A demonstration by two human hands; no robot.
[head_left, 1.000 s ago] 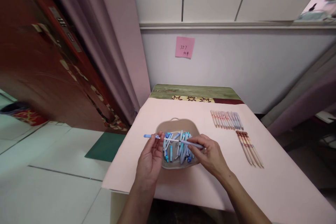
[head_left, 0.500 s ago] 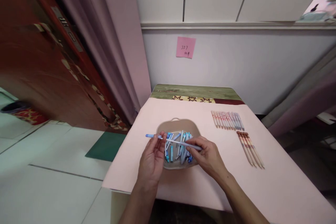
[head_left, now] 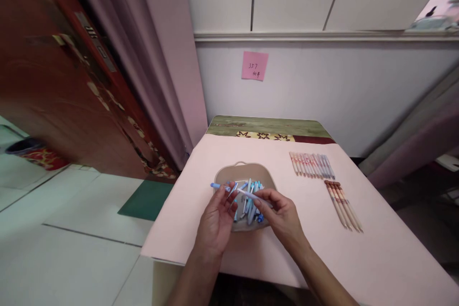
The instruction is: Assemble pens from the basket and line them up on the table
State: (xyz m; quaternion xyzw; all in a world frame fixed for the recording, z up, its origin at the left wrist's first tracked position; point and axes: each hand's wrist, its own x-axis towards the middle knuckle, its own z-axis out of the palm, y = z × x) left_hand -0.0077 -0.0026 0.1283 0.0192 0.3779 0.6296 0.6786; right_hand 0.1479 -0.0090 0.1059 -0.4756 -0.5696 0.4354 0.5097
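Note:
Over the beige basket [head_left: 224, 174], both my hands work on parts of a pen. My left hand [head_left: 217, 215] pinches a short blue pen barrel [head_left: 217, 186], which points out to the left. In the fingers of my right hand [head_left: 281, 208] is a pale lavender pen barrel [head_left: 253, 196], with a thin white refill [head_left: 241, 191] sticking out of its left end toward my left hand. A gap shows between the blue part and the refill tip. Below, several blue and white pen parts [head_left: 250, 213] lie in the basket, partly covered by my hands.
On the pink-covered table [head_left: 179, 220], a row of pale pens [head_left: 311, 166] lies at the right, with several brown-topped pens [head_left: 343, 205] nearer me. A pink note [head_left: 255, 66] is stuck on the wall. A red door [head_left: 82, 105] stands at the left.
My hands have come closer together, the left one moving right with the blue barrel. Less of the white refill shows between them.

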